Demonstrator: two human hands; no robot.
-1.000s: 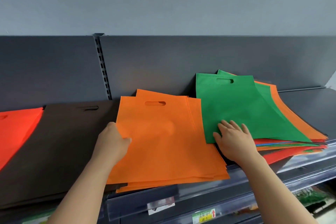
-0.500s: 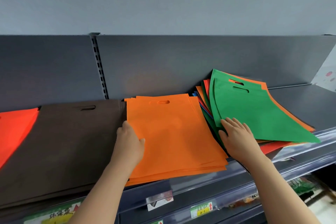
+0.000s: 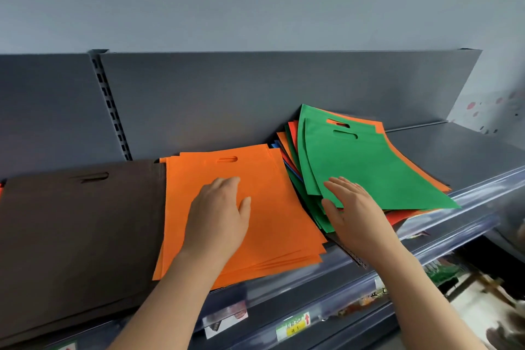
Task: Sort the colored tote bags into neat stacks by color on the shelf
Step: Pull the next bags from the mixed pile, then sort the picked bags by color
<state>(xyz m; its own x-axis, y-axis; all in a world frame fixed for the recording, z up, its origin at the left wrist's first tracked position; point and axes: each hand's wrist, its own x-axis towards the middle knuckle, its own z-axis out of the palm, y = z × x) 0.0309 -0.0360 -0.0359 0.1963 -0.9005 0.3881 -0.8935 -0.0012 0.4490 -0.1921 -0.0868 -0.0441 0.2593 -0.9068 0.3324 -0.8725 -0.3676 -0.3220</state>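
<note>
The left hand (image 3: 218,216) lay flat and relaxed on the orange stack (image 3: 284,221). The right hand (image 3: 353,210) rested straight fingers on the top green bag (image 3: 369,167).

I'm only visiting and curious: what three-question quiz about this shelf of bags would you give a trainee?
1. True or false: the left hand rests on the orange stack.
2. Which colour lies on top of the mixed pile that the right hand touches? A) red B) green C) blue
3. Fill in: directly left of the orange stack lies the ____ stack.

Key: 1 true; 2 B, the green bag; 3 brown, the brown stack.
</note>
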